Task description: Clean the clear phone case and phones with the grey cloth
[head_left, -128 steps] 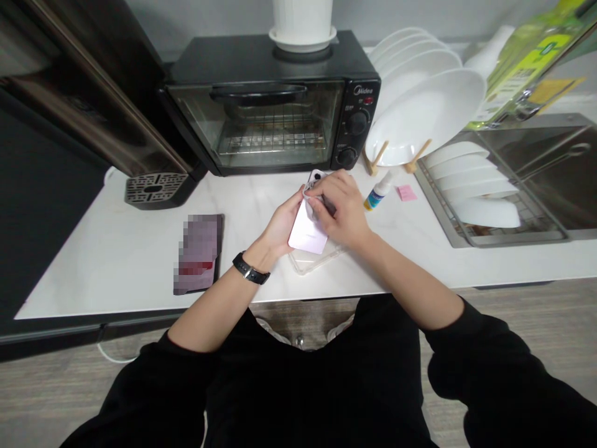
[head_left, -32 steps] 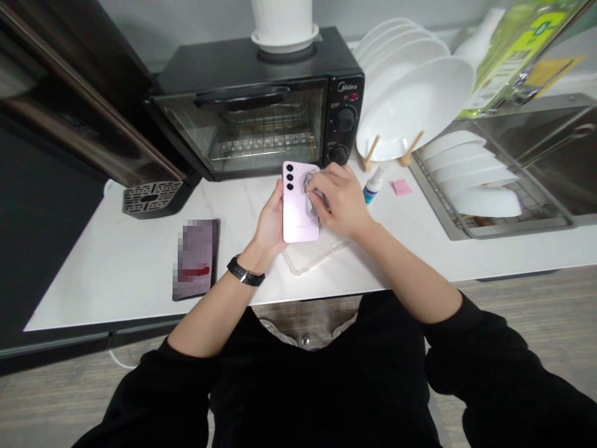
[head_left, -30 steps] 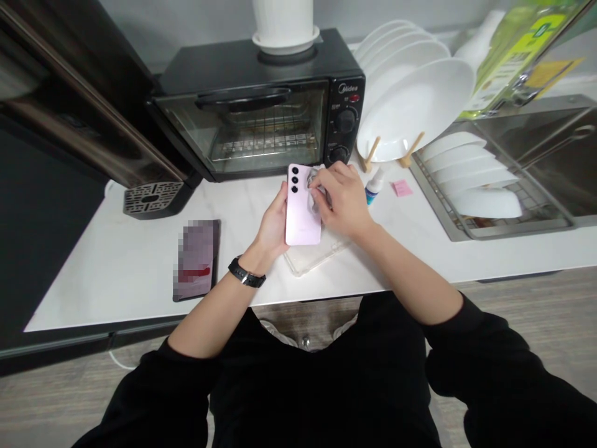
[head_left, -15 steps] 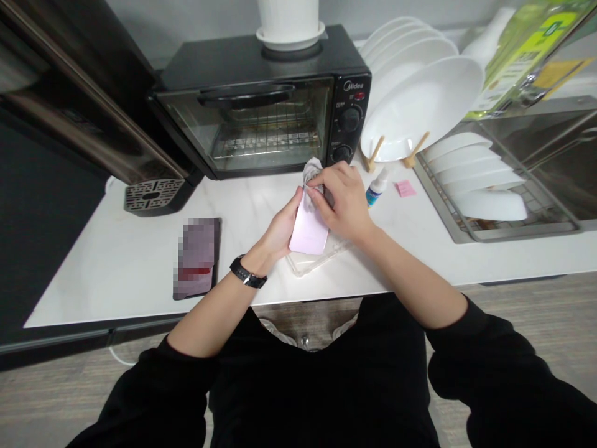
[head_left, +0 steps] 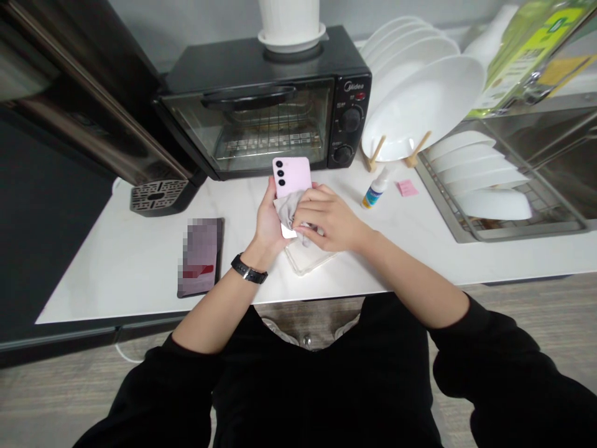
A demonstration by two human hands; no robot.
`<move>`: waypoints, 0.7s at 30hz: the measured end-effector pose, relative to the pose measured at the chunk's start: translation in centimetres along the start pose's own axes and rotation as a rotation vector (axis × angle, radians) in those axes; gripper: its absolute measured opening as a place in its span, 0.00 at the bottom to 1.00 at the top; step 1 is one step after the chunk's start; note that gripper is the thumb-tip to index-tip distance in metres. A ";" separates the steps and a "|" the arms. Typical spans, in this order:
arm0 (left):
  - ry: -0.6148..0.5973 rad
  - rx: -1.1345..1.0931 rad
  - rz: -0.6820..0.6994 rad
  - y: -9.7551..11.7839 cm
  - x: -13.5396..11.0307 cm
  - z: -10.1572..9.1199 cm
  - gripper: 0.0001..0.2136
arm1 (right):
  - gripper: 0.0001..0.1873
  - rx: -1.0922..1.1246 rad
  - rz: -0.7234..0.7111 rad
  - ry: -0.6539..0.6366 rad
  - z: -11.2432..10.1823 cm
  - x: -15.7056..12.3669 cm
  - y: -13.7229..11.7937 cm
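A pale pink phone is held up over the counter with its back and three camera lenses facing me. My left hand grips it from the left side and underneath. In my right hand is a grey cloth, bunched up and pressed against the lower part of the phone's back. The cloth and fingers cover that part. Beneath the phone lies a clear phone case on the counter, partly hidden by my hands. A small spray bottle with a blue label stands to the right.
A black toaster oven is behind my hands, with a white pot on top. Another phone lies at left near a drip tray. Right are a pink note, racked plates and a sink with bowls.
The cloth in my right hand has moved from the phone's top end to its lower part, uncovering the camera lenses. The phone has shifted slightly left and up.
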State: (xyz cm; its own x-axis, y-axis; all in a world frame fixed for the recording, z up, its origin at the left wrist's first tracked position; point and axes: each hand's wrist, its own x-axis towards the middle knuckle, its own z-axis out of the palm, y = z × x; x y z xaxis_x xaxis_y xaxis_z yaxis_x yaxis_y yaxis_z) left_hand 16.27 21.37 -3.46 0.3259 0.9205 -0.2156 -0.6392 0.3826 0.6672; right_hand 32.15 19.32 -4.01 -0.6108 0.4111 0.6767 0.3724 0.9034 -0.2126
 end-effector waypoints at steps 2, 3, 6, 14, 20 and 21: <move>-0.010 -0.024 0.035 0.2 -0.1 0.3 0.27 | 0.14 -0.035 0.034 -0.002 -0.3 -0.1 0.2; -0.009 -0.030 0.047 0.2 -0.2 0.4 0.27 | 0.14 -0.059 0.056 0.003 -0.5 -0.1 0.3; 0.008 -0.037 0.055 0.2 -0.4 0.8 0.25 | 0.13 -0.151 0.149 0.060 -0.8 -0.2 0.7; -0.035 -0.025 -0.071 0.0 -0.8 1.2 0.24 | 0.19 -0.299 0.406 0.268 -0.4 -0.4 0.9; -0.056 -0.003 -0.166 -0.1 -1.3 1.8 0.23 | 0.19 -0.287 0.432 0.368 -0.6 -0.2 0.9; -0.056 0.000 -0.176 -0.1 -1.4 2.0 0.23 | 0.18 -0.283 0.414 0.390 -0.6 -0.1 0.8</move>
State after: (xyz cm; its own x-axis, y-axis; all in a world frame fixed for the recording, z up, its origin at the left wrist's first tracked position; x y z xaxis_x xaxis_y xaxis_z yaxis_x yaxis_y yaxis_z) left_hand 17.25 19.90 -1.84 0.4707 0.8336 -0.2892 -0.5688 0.5373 0.6227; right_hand 32.95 19.97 -3.83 -0.0968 0.5968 0.7966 0.7262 0.5897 -0.3535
